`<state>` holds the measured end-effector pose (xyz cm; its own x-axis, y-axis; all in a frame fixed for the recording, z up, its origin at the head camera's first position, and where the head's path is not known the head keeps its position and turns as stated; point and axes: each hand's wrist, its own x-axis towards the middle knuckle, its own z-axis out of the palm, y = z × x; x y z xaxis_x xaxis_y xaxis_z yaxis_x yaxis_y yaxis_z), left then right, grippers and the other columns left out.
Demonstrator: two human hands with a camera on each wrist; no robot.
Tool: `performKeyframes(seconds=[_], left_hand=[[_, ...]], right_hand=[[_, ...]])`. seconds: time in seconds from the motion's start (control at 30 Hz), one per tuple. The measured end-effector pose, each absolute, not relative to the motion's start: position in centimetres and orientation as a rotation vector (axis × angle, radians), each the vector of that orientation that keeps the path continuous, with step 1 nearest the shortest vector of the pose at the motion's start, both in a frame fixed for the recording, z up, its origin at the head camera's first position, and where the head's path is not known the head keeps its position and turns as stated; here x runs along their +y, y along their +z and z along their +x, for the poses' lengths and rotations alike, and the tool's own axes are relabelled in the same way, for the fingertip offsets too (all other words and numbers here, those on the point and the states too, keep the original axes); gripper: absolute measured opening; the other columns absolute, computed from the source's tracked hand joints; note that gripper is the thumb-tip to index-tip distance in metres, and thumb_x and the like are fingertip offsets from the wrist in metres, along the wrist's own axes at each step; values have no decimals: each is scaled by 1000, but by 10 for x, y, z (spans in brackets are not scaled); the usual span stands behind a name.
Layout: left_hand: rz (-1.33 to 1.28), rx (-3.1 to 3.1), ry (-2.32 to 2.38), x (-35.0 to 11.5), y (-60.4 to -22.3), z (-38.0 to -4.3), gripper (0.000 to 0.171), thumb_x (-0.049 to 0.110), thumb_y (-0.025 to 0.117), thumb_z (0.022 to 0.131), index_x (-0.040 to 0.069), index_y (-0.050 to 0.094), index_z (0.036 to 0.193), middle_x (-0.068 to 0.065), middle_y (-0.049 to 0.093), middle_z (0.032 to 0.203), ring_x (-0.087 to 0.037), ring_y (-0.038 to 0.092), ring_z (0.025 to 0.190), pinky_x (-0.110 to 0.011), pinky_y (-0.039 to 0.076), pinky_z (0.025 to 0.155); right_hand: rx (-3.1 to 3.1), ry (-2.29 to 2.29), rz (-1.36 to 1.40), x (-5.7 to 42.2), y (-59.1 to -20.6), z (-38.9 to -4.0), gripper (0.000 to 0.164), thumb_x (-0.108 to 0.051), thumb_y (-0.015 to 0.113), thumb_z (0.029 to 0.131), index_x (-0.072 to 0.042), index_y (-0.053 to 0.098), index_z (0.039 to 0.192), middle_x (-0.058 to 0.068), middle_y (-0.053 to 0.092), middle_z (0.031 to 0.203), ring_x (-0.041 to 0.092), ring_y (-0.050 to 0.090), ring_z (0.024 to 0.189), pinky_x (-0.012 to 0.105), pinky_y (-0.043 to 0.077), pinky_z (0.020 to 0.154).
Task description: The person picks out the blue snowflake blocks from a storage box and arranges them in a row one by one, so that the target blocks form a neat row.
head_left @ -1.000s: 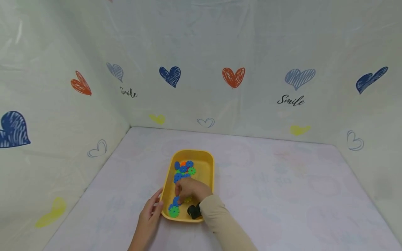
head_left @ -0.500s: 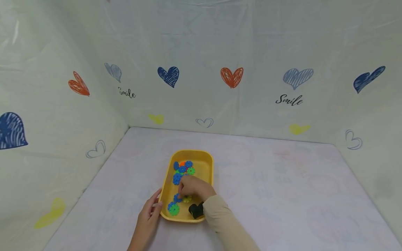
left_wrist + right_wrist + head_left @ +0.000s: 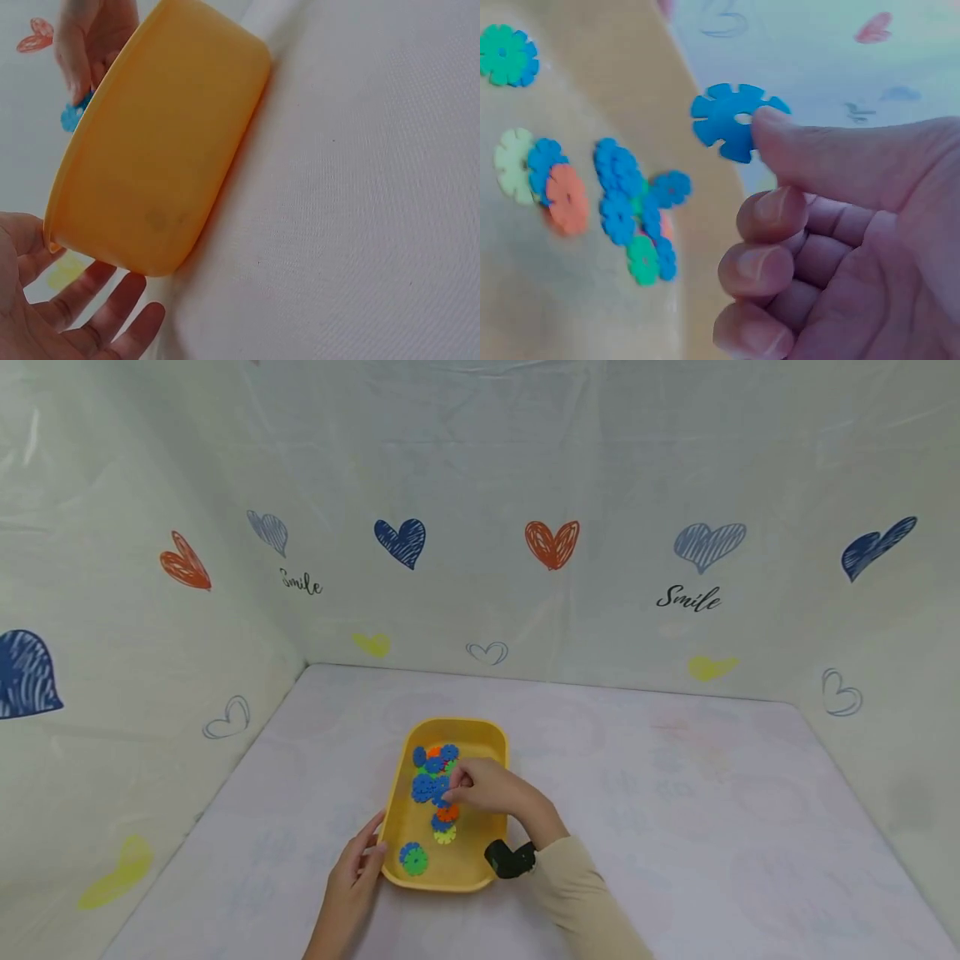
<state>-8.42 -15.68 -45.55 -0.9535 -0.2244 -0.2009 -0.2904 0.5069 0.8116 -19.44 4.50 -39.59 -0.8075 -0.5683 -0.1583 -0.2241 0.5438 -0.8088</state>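
A yellow tray (image 3: 480, 860) holds notched plastic snowflake discs in blue, green, orange and yellow. Over its middle, my right hand (image 3: 491, 785) pinches a blue snowflake disc (image 3: 724, 120) between thumb and forefinger, the other fingers curled below. My left hand (image 3: 352, 868) holds the tray's left side near the front corner. In the left wrist view its thumb sits at the rim, and its other fingers are spread along the outer wall (image 3: 165, 165). Blue discs (image 3: 422, 787) lie under and left of my right hand, alongside an orange disc (image 3: 448, 813) and a yellow disc (image 3: 445, 835).
A green disc (image 3: 416, 862) overlaps a blue one in the tray's near left corner. The tray stands on a pale cloth-covered table (image 3: 637, 802), with a heart-printed sheet (image 3: 480, 527) behind and at both sides. A black band (image 3: 512, 860) circles my right wrist.
My right hand has lifted and moved away from me and rightward, carrying a blue disc from the tray's near half. Orange and blue discs beneath it now show. My left hand stays put.
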Motion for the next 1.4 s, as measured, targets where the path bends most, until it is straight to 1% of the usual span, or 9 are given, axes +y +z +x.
performKeyframes(seconds=[0.1, 0.23, 0.47, 0.67, 0.93, 1.2, 1.3, 1.4], left_hand=[[-475, 2650, 1457, -157, -455, -85, 51, 44, 41, 97, 21, 36, 144, -13, 50, 125, -16, 52, 95, -22, 45, 73], [-479, 2643, 1463, -158, -455, -85, 52, 44, 41, 97, 20, 37, 143, -14, 50, 124, -16, 51, 93, -21, 45, 72], [-475, 2603, 1516, -158, -456, -84, 51, 41, 43, 97, 20, 37, 143, -13, 50, 123, -13, 50, 87, -17, 45, 69], [-443, 2593, 1562, -159, -454, -83, 52, 43, 43, 97, 20, 38, 143, -13, 50, 124, -11, 52, 86, -18, 47, 70], [-446, 2570, 1577, -160, -457, -84, 52, 44, 43, 97, 20, 38, 143, -13, 49, 125, -12, 52, 88, -16, 47, 70], [-451, 2563, 1583, -159, -456, -84, 51, 42, 43, 97, 20, 38, 143, -13, 49, 125, -12, 53, 87, -17, 47, 71], [-455, 2546, 1595, -159, -455, -84, 51, 41, 44, 97, 21, 38, 143, -13, 49, 125, -13, 53, 88, -16, 48, 71], [-445, 2545, 1603, -158, -455, -85, 50, 40, 44, 97, 21, 38, 143, -13, 49, 125, -14, 53, 90, -17, 48, 72]], right_hand=[[2383, -1256, -651, 59, -394, -193, 14, -16, 61, 90, -5, 54, 85, -1, 50, 71, 12, 44, 63, 20, 36, 56], [2370, -1376, -615, 77, -398, -191, 13, -15, 57, 92, -4, 51, 90, 0, 50, 74, 12, 44, 67, 20, 37, 58], [2338, -1549, -461, 104, -413, -187, 18, -18, 57, 93, -2, 47, 94, 1, 45, 65, 12, 42, 58, 21, 35, 53], [2341, -1628, -333, 122, -424, -185, 21, -20, 55, 94, -1, 46, 94, 2, 44, 63, 13, 42, 58, 23, 37, 54], [2422, -1607, -56, 139, -443, -186, 18, -20, 57, 93, -3, 51, 92, 3, 51, 65, 15, 46, 61, 27, 42, 60], [2503, -1596, 117, 157, -468, -190, 16, -14, 60, 90, 1, 57, 86, 5, 60, 69, 13, 53, 62, 25, 45, 59], [2498, -1603, 181, 163, -476, -193, 15, -12, 60, 89, 2, 58, 87, 5, 61, 69, 12, 55, 62, 24, 48, 59], [2470, -1619, 220, 165, -479, -196, 15, -12, 61, 89, 3, 59, 87, 4, 60, 67, 11, 55, 60, 24, 49, 57]])
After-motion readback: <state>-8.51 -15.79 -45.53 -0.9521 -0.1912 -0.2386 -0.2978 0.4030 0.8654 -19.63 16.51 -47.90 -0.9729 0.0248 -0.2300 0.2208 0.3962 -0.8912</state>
